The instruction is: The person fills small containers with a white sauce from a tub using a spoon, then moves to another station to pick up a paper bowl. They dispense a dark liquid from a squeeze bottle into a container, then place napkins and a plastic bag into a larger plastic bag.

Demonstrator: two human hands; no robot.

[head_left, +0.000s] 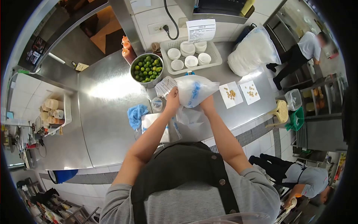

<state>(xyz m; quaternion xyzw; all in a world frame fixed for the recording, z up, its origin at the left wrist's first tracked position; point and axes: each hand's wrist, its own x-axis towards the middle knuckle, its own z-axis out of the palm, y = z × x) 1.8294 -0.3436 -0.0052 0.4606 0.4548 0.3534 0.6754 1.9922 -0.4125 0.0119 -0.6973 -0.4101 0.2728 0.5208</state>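
A white plastic bag with blue print, bulging with contents I cannot see, is between my hands over the steel counter. At its left edge my left hand is closed on the bag, beside some printed paper slips. My right hand is at the bag's lower right side, its fingers mostly hidden by the plastic. Below the bag lies a sheet of clear plastic. A small clear cup stands left of my left wrist.
A bowl of green limes, a basket of white cups and a large white sack stand behind. Two white papers with small brown pieces lie right. A blue cloth lies left. Two people are at the right.
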